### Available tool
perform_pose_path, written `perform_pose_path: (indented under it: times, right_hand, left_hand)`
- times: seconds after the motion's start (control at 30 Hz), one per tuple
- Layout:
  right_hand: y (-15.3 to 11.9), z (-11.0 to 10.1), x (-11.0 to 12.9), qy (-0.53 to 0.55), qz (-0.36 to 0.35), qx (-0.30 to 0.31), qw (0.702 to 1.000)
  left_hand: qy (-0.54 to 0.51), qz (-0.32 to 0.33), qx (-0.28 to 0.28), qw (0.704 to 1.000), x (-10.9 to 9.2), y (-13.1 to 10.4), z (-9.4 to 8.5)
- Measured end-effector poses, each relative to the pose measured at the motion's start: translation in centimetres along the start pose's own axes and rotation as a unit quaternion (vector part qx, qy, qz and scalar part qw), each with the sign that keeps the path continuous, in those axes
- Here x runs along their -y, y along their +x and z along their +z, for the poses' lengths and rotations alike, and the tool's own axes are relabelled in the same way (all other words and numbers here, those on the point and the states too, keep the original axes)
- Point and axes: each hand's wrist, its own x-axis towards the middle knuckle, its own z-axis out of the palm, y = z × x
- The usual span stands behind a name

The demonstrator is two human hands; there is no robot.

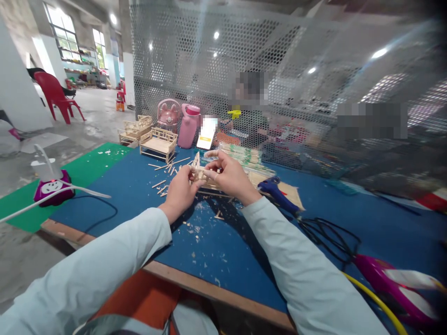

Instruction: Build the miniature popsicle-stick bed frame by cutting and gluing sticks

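Over the middle of the blue table, both my hands are closed around a small wooden stick piece (198,164), partly hidden by my fingers. My left hand (181,188) pinches it from the left. My right hand (228,174) grips its right side with thumb and fingers. Loose sticks (162,186) lie scattered to the left of my hands. Behind them stands a miniature wooden bench (159,143), with another miniature bench (134,129) further back. A blue glue gun (275,190) rests right of my right wrist.
Bundled sticks (244,156) lie beyond my right hand. A pink bottle (189,125) and a lit phone (207,132) stand against the perforated metal screen (296,60). Purple power strips (52,188) sit left and right, with cables. A person (249,116) is behind the screen.
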Motion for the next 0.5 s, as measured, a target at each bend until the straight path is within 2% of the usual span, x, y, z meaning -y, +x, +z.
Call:
perform_pose_path:
  times: [0.4, 0.5]
  right_hand:
    - [-0.01, -0.01, 0.17, -0.005, 0.0, 0.007, 1.0]
    - [0.02, 0.03, 0.16, -0.006, 0.002, 0.003, 1.0]
  left_hand:
    - [-0.08, -0.05, 0.016, 0.995, -0.12, 0.81, 0.17]
    - [-0.073, -0.062, 0.018, 0.995, -0.3, 0.82, 0.11]
